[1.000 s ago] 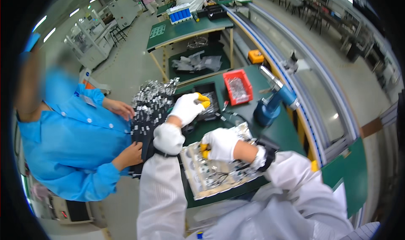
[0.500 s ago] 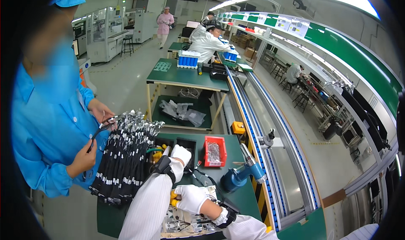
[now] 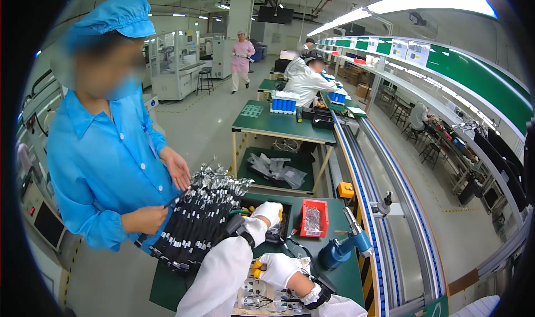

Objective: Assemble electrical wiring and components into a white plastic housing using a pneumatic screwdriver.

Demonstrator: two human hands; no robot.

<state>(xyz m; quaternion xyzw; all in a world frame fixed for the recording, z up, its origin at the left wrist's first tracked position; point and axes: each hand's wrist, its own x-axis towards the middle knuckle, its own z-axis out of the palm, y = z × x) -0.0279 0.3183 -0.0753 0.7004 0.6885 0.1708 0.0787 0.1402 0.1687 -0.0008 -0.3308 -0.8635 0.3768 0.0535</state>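
Note:
My left hand (image 3: 268,211), in a white glove with yellow fingertips, reaches into a black tray (image 3: 286,216) on the green bench; whether it grips anything is hidden. My right hand (image 3: 274,269), gloved the same way, rests on a metal plate with wired parts (image 3: 262,297) at the bench's near edge. A large bundle of black cables with silver ends (image 3: 196,216) lies just left of my left arm. A person in a blue coat and cap (image 3: 108,150) stands at the left and holds that bundle with both hands.
A red bin of small metal parts (image 3: 313,216) and a blue power tool (image 3: 344,244) stand right of my hands. A conveyor line (image 3: 384,228) runs along the bench's right side. Further green tables (image 3: 278,125) and seated and standing workers lie beyond.
The view has tilted up from the bench toward the hall. My left hand stayed over the black tray, my right hand on the metal plate. The person in blue shifted their grip on the cable bundle.

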